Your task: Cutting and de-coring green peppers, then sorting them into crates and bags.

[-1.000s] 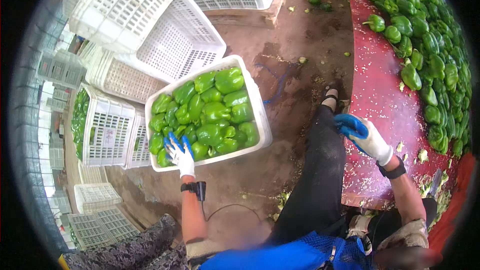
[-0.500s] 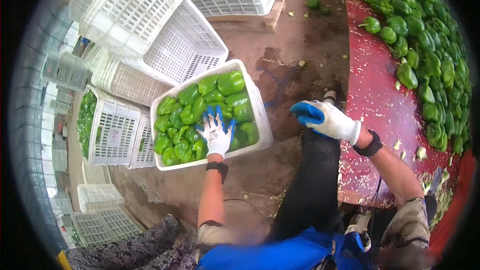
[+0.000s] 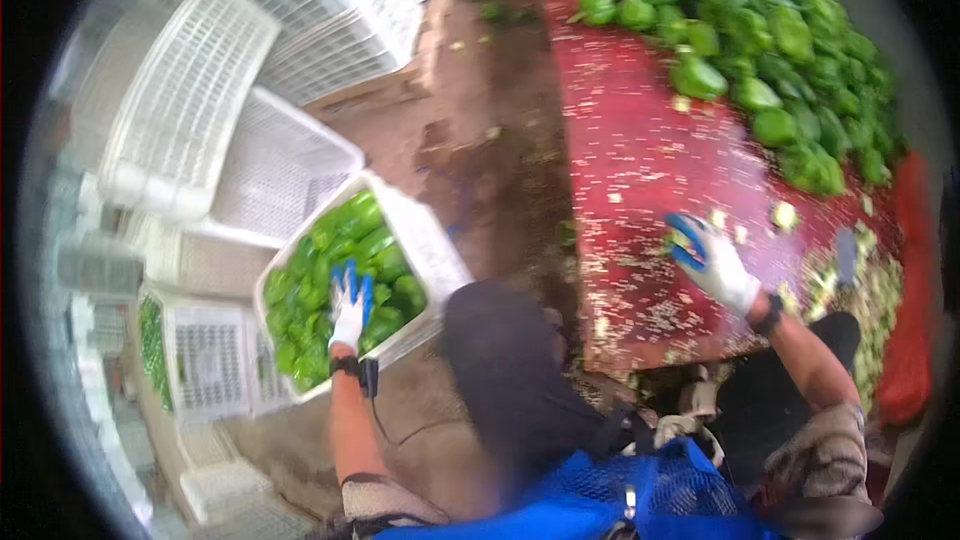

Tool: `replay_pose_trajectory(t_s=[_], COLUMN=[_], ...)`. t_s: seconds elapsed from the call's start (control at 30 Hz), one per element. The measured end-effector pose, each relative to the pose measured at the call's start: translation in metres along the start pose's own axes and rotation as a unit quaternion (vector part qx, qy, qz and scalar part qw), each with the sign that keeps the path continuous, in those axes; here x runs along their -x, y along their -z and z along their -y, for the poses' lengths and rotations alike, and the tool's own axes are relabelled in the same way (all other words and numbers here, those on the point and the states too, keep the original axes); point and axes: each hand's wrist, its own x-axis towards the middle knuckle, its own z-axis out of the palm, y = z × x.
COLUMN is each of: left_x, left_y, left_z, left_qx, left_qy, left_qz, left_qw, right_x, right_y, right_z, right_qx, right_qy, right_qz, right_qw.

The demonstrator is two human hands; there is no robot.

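Note:
My left hand [image 3: 349, 312], in a white glove with blue fingers, lies on green bell peppers [image 3: 350, 225] that fill a white plastic crate [image 3: 432, 240]. Its fingers are spread and grip nothing. Over the red tabletop [image 3: 640, 140] hovers my right hand [image 3: 718, 265], gloved the same way. Its fingers are loosely curved with a gap to the thumb, and I see nothing held in it; motion blurs the fingertips. Pale scraps and seeds are scattered beneath and around it.
A big heap of green bell peppers [image 3: 790, 50] covers the table's far right. Several white crates [image 3: 185, 100] are stacked or tilted at the left, some on a pallet [image 3: 375, 88]. A grey flat blade-like piece [image 3: 847, 257] lies among scraps near a red sack [image 3: 905, 310].
The view has swung right, so the crate sits lower left. My right hand has moved from above my leg to over the red tabletop. My left hand stays on the peppers.

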Motion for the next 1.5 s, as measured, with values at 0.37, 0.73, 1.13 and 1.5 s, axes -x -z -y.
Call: replay_pose_trajectory(t_s=[0.37, 0.73, 1.13, 1.5], left_x=[-0.080, -0.071, -0.089, -0.088], left_y=[-0.020, -0.032, -0.020, -0.012], left_z=[-0.045, 0.016, -0.033, -0.060], left_qx=[-0.093, -0.094, -0.174, -0.124], left_qy=[0.034, 0.044, 0.175, 0.144], left_qz=[-0.097, -0.089, 0.080, 0.061], left_qw=[0.990, 0.991, 0.966, 0.980], right_x=[0.012, 0.012, -0.035, -0.212], right_y=[-0.024, -0.031, 0.006, -0.123], right_z=[-0.034, -0.048, -0.013, 0.170], right_qx=[0.117, 0.071, 0.013, -0.206], right_qy=[0.089, 0.057, -0.031, 0.133], right_qz=[0.102, 0.149, 0.182, 0.139], right_qw=[0.984, 0.985, 0.983, 0.960])
